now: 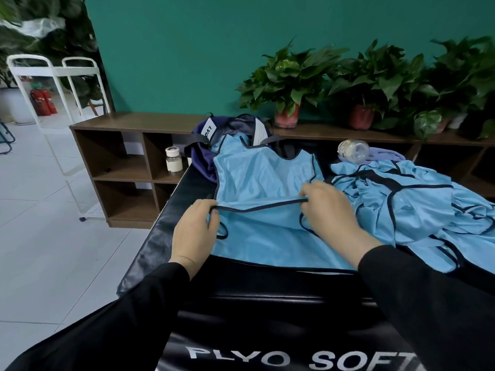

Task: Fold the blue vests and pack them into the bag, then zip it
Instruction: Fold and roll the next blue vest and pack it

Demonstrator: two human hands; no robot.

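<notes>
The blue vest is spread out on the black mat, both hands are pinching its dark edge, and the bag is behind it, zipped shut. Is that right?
Not quite. The bag is open, not zipped shut. The head view shows its top gaping with a white label inside. The rest holds: the blue vest lies on the black mat, and the left hand and right hand pinch its dark edge.

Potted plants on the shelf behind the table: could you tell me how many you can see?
3 clearly: one in a red pot behind the bag, a second red pot to its right, and a third near the right edge. More may be hidden among the foliage there.
</notes>
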